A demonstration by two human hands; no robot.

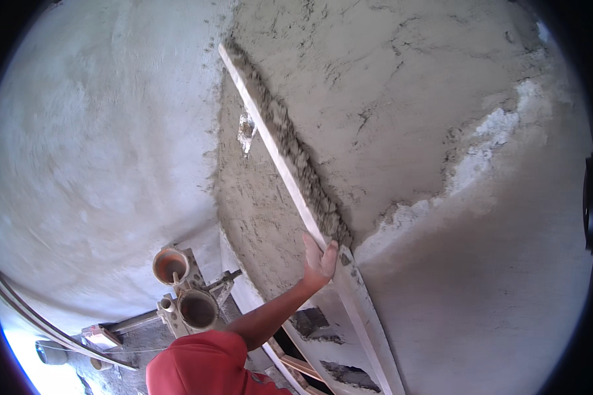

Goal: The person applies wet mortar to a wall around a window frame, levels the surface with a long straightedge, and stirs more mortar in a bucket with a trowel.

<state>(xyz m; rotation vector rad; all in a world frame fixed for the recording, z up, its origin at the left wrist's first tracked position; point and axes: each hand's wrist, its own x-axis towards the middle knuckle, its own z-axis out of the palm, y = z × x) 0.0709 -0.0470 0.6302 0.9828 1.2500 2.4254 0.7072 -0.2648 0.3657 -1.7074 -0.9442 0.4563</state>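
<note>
Head view shows a bare left hand (320, 263), at the end of an arm in a red sleeve (201, 352), closed around the near stretch of a long pale board (268, 137), with digits showing on both sides of it; a grip like that would keep the narrow edge from tipping under its load. The board lies aslant across a patch of grey plaster (402, 85), its far tip reaching the border with the smooth pale wall area (99, 131), probably so that one straight edge bears on the rough coat along much of its length. Loose wet mortar (296, 153) is heaped along the board's right side, where the edge seems to act as a ledge that holds it. Past the hand, the board appears to run on to the lower rim, though the fisheye bend makes that lower part hard to read. The right hand is out of view, so I cannot tell its state. Two round containers (198, 309) (170, 266) sit together left of the arm, apparently within easy reach.
</note>
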